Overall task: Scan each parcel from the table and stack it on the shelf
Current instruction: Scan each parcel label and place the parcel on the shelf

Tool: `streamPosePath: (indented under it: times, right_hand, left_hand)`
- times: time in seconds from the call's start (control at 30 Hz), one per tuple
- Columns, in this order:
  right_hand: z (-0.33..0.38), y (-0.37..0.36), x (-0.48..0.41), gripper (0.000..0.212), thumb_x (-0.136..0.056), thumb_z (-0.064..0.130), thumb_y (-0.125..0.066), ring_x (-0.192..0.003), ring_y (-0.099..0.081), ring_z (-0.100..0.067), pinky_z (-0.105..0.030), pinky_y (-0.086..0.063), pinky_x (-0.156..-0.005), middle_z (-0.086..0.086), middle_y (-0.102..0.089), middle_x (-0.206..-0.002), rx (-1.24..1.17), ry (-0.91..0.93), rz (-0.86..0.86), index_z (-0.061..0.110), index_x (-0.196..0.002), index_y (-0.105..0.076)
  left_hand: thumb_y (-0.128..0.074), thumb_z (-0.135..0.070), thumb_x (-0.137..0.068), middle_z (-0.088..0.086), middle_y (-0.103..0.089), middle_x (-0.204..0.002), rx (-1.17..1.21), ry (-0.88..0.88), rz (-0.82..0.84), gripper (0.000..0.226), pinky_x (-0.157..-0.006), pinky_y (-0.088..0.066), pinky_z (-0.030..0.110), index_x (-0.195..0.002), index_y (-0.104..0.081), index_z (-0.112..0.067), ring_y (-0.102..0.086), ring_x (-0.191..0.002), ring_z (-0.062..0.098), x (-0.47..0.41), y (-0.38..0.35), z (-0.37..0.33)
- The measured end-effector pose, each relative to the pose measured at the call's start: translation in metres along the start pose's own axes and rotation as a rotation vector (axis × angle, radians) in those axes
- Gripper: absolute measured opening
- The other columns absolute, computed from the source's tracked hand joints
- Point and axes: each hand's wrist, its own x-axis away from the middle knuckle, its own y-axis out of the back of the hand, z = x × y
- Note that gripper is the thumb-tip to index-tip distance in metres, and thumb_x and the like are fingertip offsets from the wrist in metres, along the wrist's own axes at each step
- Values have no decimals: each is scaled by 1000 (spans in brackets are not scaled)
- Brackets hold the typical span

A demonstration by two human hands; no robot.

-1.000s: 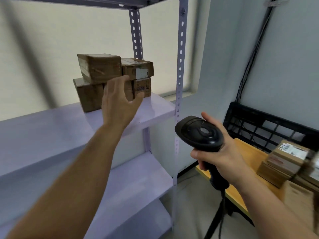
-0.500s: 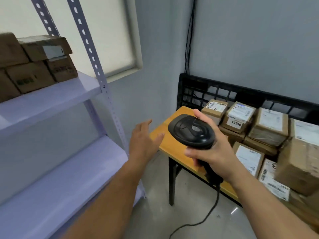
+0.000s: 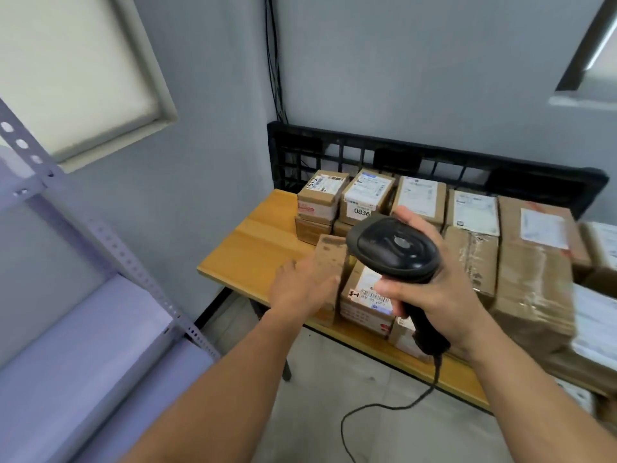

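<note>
Head view: the right hand is clenched around the grip of a black scanner, whose broad head tilts down and to the left, above a labelled parcel lying just under it. A dark cable trails from the bottom of the grip and loops down toward the floor. The left hand lies flat against the near side of a plain brown parcel that touches the labelled one on its left; the fingers are pressed to the cardboard, but whether they have closed around it I cannot tell. Both parcels sit near the front edge of a wooden table, whose bare top extends to the left of the left hand. Beyond the hands, more parcels stand in stacked rows, among them one marked 0836, and a larger taped box rises to the right of the right hand. A black crate lines the back of the table against the grey wall. Well to the left of the left arm stands the lavender shelf with its perforated upright.
</note>
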Motion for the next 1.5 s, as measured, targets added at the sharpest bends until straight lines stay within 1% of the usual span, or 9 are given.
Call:
streamPosePath:
  times: [0.13, 0.3, 0.43, 0.53, 0.7, 0.83, 0.97, 1.13, 1.5]
  right_hand:
    - [-4, 9, 3, 106, -58, 22, -92, -76, -65, -8, -26, -55, -62, 1, -55, -134, 43, -14, -57, 45, -145, -36]
    - [-6, 11, 8, 102, -57, 32, -86, -93, -57, -17, -40, -50, -82, 5, -52, -137, 92, -14, -120, 49, -144, -36]
    - [-2, 6, 7, 101, -64, 8, -85, -68, -66, -17, -34, -56, -55, -2, -52, -134, 67, -20, -126, 42, -145, -37]
    - [0, -6, 4, 98, -70, -8, -77, -58, -63, -21, -30, -54, -48, 1, -53, -129, 43, -31, -136, 40, -145, -38]
    - [-5, -26, -1, 99, -63, 12, -86, -58, -65, -19, -33, -54, -50, -2, -57, -131, 39, -61, -128, 46, -144, -39]
    - [-5, -43, -9, 105, -52, 44, -93, -78, -62, -19, -45, -52, -80, -3, -60, -130, 70, -62, -126, 54, -141, -38]
    - [3, -59, -15, 100, -61, 11, -85, -54, -60, -32, -40, -54, -51, -15, -67, -108, -50, -81, -102, 47, -143, -39]
    - [10, -69, -14, 101, -62, 8, -86, -54, -59, -35, -45, -51, -54, -10, -71, -90, -96, -72, -64, 52, -140, -40]
    - [18, -71, 3, 97, -69, 3, -84, -46, -56, -24, -34, -49, -46, 3, -71, -71, -72, -114, -19, 39, -146, -35]
  left_hand:
    - [-46, -67, -85, 13, -38, -143, -94, 7, 64, 77, -104, -33, 49, -148, -22, -32, -35, -131, 35, -16, -15, -6]
    - [-53, -75, -78, 15, -43, -136, -219, 5, 135, 86, -101, -36, 46, -144, -27, -27, -40, -126, 33, -29, -30, 0]
    - [-60, -60, -82, 14, -42, -130, -151, 20, 143, 80, -96, -40, 41, -145, -24, -27, -43, -118, 31, -32, -22, 12]
    - [-65, -49, -80, 13, -44, -127, 0, 77, 187, 79, -96, -44, 40, -145, -25, -30, -48, -115, 32, -41, -8, 29]
    - [-74, -14, -81, 7, -57, -128, 608, 145, 249, 92, -78, -58, 36, -150, -18, -35, -62, -103, 24, -38, 13, 70]
    - [-77, -9, -78, 9, -57, -132, 854, 105, 213, 107, -88, -55, 43, -152, -7, -42, -60, -111, 27, -32, 27, 90]
    - [-76, -12, -81, 3, -63, -119, 897, 21, 155, 105, -74, -53, 28, -151, -6, -44, -61, -106, 21, -30, 43, 92]
    - [-81, -19, -76, -1, -59, -119, 882, -48, 50, 108, -98, -49, 48, -151, -7, -44, -57, -113, 22, -33, 63, 92]
    - [-80, -11, -76, 9, -60, -127, 893, -162, -19, 108, -98, -49, 51, -152, -8, -40, -59, -114, 25, -38, 82, 78]
